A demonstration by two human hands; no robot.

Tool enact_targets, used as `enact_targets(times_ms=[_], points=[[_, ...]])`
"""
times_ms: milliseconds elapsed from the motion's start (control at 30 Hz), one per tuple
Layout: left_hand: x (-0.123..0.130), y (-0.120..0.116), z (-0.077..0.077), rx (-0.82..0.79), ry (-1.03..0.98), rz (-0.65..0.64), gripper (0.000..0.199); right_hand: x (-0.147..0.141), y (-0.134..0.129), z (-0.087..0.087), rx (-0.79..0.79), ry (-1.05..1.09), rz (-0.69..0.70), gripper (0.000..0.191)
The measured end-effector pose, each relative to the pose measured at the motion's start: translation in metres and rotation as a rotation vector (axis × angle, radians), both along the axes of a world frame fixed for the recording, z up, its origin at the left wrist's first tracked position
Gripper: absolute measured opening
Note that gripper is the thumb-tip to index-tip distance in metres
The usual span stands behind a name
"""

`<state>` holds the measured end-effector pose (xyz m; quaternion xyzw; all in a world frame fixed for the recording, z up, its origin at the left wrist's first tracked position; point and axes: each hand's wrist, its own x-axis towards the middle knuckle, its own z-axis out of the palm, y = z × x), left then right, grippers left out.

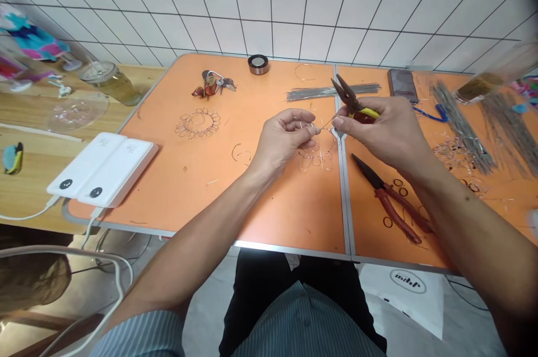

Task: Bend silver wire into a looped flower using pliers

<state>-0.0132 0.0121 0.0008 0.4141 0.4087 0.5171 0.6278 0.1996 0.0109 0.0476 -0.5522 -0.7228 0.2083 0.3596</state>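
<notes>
My left hand point(279, 141) pinches a looped wire ring point(316, 162) between thumb and fingers, its thin petal-like loops hanging below over the orange table. In my right hand point(389, 127) is a pair of needle-nose pliers point(348, 93) with yellow-and-red handles, jaws pointing up and away to the left. The right thumb and fingertips also meet at a thin wire end running across from the left hand. A similar finished-looking wire ring point(197, 123) lies flat to the left. Red-handled pliers point(390, 197) rest under my right forearm.
Bundles of straight wire point(332, 92) lie at the back and more wires point(464, 130) at the right. Keys point(214, 83), a tape roll point(258, 64), a phone point(402, 86) and small black rings point(388, 222) are scattered about. White power banks point(103, 169) overlap the left edge; a tilted drink cup point(479, 85) stands right.
</notes>
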Motion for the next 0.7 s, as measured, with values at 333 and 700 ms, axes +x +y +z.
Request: enact_targets(times_ms=[333, 700], points=[[-0.0022, 0.0026, -0.0030, -0.042, 0.008, -0.020, 0.034, -0.0025, 0.0088, 0.0066, -0.103, -0.032, 0.040, 0.014], [-0.0054, 0.0080, -0.0082, -0.102, -0.031, -0.016, 0.030, 0.0065, 0.0031, 0.0099, -0.149, -0.025, -0.010, 0.007]])
